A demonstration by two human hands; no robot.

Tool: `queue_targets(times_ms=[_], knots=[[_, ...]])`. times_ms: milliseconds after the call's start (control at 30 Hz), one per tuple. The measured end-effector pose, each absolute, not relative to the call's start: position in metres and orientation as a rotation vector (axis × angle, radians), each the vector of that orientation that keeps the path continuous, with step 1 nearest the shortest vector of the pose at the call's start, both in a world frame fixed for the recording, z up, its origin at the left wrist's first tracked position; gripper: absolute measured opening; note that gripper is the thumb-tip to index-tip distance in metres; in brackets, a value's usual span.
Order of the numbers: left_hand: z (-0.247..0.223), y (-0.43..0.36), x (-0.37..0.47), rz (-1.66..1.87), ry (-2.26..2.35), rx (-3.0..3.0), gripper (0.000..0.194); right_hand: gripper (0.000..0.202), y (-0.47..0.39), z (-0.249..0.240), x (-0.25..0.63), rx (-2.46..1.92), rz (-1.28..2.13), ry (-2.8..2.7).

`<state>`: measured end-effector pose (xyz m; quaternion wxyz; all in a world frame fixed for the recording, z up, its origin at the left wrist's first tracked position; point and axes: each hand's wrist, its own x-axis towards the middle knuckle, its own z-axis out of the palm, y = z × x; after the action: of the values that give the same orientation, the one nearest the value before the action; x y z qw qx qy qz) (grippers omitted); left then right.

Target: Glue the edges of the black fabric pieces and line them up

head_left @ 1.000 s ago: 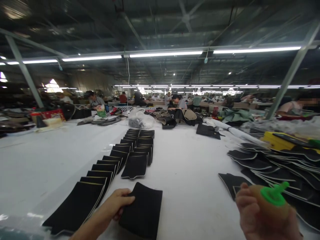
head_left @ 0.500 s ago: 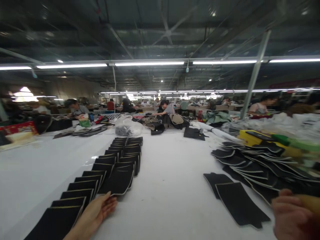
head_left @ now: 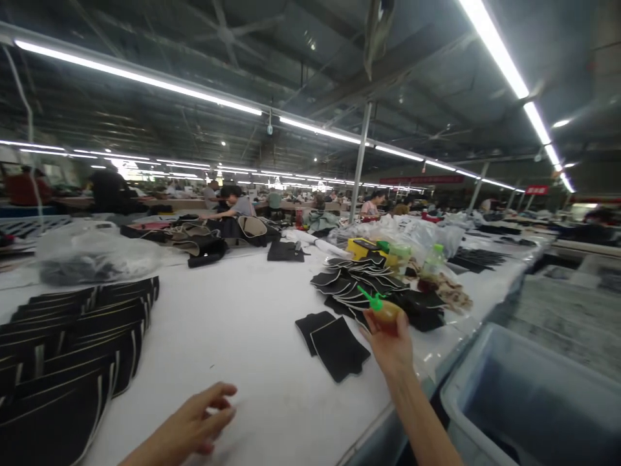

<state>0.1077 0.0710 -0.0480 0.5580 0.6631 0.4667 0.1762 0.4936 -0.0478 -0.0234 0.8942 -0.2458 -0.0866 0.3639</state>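
My right hand (head_left: 392, 343) is closed around a squeeze bottle (head_left: 385, 312) with a green nozzle and amber contents; the nozzle points up and left. Just left of it, two black fabric panels (head_left: 339, 349) with pale edges overlap on the white table. Behind the bottle lies a heap of similar black panels (head_left: 359, 281). Over the table's near part, my left hand (head_left: 204, 417) hangs with bent, parted fingers and nothing in them. Overlapping rows of black panels (head_left: 63, 362) with yellowish lines along their edges lie to its left.
A clear plastic bag (head_left: 97, 249) with dark contents lies at the back left. A yellow box (head_left: 366, 249) stands behind the heap. Below the table's right edge is a pale blue bin (head_left: 485, 388). Another person (head_left: 237, 204) works across the table.
The view has swung right. My left hand has come away from the rows of panels. My right hand, blurred before at the right edge, now shows clearly with the bottle.
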Motion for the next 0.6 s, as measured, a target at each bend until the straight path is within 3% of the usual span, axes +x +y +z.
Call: queue_targets(times_ms=[267,433,500,600], knots=[[-0.05,0.064,0.21,0.369,0.999,1.619,0.077,0.027,-0.029,-0.035,0.482,-0.594,0.937,-0.227],[-0.079,0.066,0.222,0.477,1.034,1.614,0.085,0.046,-0.034,-0.051,0.419,-0.578,1.066,-0.227],[-0.089,0.068,0.213,0.502,0.98,1.645,0.084,0.051,-0.033,-0.061,0.387,-0.554,1.119,-0.193],[-0.094,0.068,0.19,0.374,0.972,1.772,0.067,0.051,-0.028,-0.073,0.349,-0.45,1.206,-0.089]])
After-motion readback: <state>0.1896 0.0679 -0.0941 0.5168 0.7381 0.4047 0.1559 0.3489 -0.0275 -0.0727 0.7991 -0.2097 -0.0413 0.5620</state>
